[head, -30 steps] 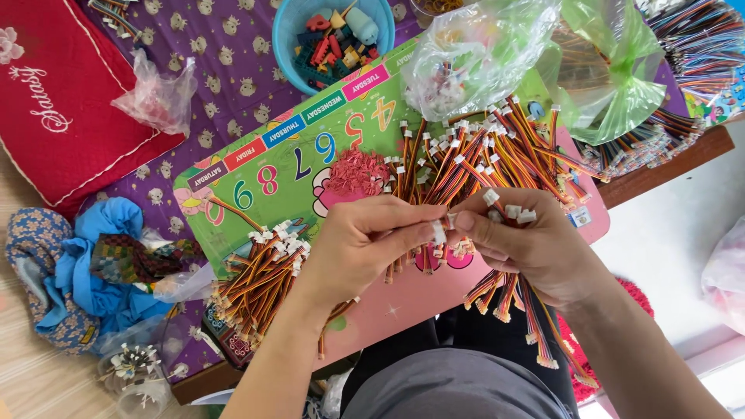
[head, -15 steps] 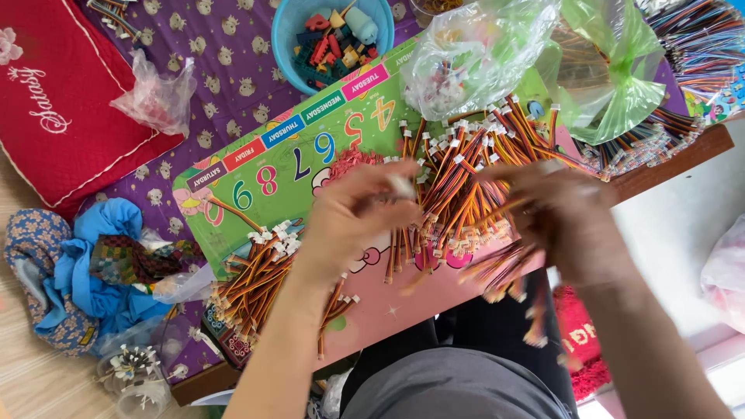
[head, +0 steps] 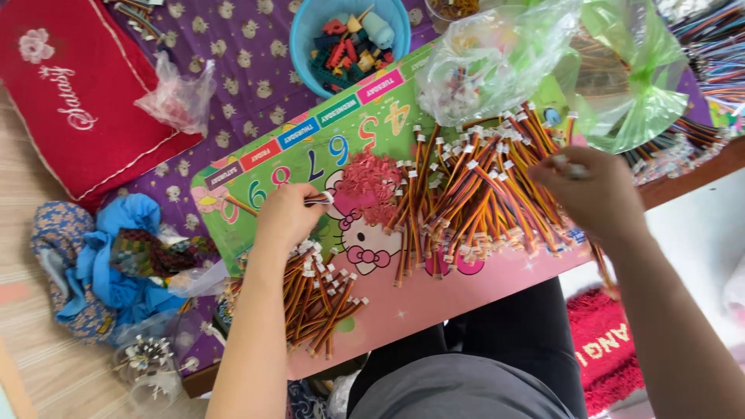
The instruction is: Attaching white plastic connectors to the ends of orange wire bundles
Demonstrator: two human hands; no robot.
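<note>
Board [head: 497, 306]: on my lap, tilted | big wire heap [head: 481, 198]: long axes roughly away from me, under my right hand [head: 594, 190], pinching one small connector | small pile [head: 318, 291]: below my left hand [head: 289, 217], pinching one wire [head: 318, 200] pointing right.

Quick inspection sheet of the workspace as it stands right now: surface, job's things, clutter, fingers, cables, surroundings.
Surface: green and pink printed cartoon board resting across the lap.
Job's things: large loose pile of orange-and-black short wires with white connectors at the middle; smaller sorted pile of the same wires at the board's left edge.
Clutter: blue plastic bowl of small parts, clear plastic bag, green plastic bag.
Fingers: left hand pinches one wire above the sorted pile; right hand pinches a connector over the large pile.
Cables: nothing seen beyond the wires.
Surroundings: purple patterned cloth, red embroidered cushion, blue crumpled fabric.
</note>
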